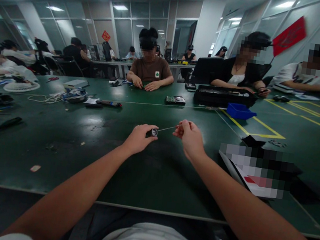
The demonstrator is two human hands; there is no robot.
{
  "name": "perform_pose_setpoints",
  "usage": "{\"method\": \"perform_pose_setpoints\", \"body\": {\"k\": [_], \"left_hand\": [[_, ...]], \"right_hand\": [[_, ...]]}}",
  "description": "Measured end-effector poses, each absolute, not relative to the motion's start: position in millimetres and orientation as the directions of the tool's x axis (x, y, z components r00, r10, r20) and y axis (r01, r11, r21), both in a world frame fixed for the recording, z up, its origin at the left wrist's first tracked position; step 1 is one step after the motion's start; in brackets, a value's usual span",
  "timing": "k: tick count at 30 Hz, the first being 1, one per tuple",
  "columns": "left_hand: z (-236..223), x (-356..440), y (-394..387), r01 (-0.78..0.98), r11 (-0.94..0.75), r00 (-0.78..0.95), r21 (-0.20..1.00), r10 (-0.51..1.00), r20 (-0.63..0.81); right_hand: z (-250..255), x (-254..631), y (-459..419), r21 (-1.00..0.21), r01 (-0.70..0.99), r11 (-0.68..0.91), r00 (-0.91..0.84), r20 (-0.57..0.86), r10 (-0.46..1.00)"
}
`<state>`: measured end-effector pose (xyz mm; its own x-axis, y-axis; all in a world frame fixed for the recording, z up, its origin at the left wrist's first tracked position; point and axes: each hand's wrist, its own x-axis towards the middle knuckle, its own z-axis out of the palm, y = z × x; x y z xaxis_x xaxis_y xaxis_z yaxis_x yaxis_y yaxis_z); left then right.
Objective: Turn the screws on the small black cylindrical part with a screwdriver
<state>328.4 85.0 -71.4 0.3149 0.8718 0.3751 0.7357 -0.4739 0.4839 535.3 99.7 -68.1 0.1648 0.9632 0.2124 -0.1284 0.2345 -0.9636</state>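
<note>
Between the thumb and fingers of my left hand (pixel 141 138) is a small round spool-like part (pixel 154 132), its pale ring end facing me and its dark centre too small to make out. A thin pale strand (pixel 166 128), thread or wire, runs from it up to the right. My right hand (pixel 189 138) pinches the far end of that strand, fingers pressed together. Both hands hover above the dark green table (pixel 151 179), a short gap apart. My left palm and fingers hide the rest of the round part.
A hard drive (pixel 175 100) lies beyond my hands. To the right are a blue bin (pixel 241 111), a long black casing (pixel 225 97) and a white box (pixel 248 173). A screwdriver-like tool (pixel 111 104) and coiled cable (pixel 46 97) lie left. A person (pixel 152 70) works opposite.
</note>
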Motion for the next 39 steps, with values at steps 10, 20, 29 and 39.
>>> {"method": "perform_pose_setpoints", "body": {"k": [10, 20, 29, 39], "left_hand": [[-69, 331, 82, 0.746, -0.502, 0.358, 0.438, 0.856, 0.373], [-69, 332, 81, 0.758, -0.519, 0.411, 0.394, 0.850, 0.330], [-71, 330, 83, 0.759, -0.495, 0.389, 0.422, 0.866, 0.315], [-68, 333, 81, 0.755, -0.509, 0.411, 0.413, 0.858, 0.306]], "right_hand": [[-61, 532, 85, -0.905, 0.166, 0.391, 0.076, 0.407, 0.910], [-50, 535, 72, -0.706, 0.472, 0.528, -0.081, 0.562, 0.823], [-48, 537, 72, -0.702, 0.496, 0.510, -0.016, 0.581, 0.814], [-50, 533, 71, -0.727, 0.457, 0.512, -0.058, 0.550, 0.833]]}}
